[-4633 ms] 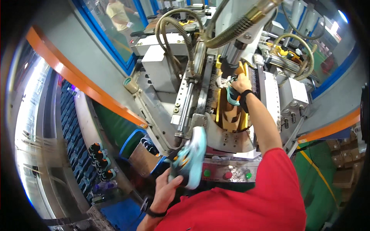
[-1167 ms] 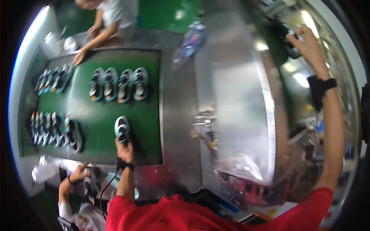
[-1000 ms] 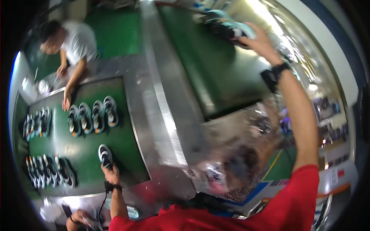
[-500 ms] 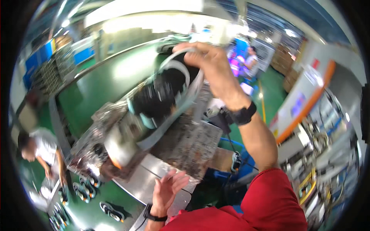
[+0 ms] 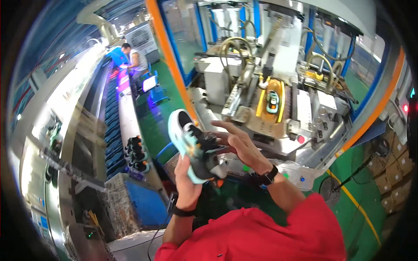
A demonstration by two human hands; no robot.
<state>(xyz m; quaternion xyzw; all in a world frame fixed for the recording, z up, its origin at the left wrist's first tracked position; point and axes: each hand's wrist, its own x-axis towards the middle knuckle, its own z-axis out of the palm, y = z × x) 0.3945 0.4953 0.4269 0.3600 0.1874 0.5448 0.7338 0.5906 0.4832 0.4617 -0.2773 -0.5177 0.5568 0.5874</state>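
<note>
A black, white and pale mint sneaker is held up in front of me, tilted, with its pale sole toward the left. My left hand grips it from below along the sole, at the lower end. At its laced side, my right hand has its fingers stretched out and apart, close against the upper; whether the fingertips touch it I cannot tell. Beyond my hands is a machine with a similar shoe in its middle, between yellow side pieces.
On the left runs a conveyor line, with several dark shoes near its closer end. A person works farther along it. Orange-edged frame posts flank the machine. A floor fan and stacked cartons are at right.
My view has turned from the worktable to the machine. A blurred sneaker was in my raised right hand; now my left hand, empty before, holds a sneaker and the right hand's fingers are spread beside it.
</note>
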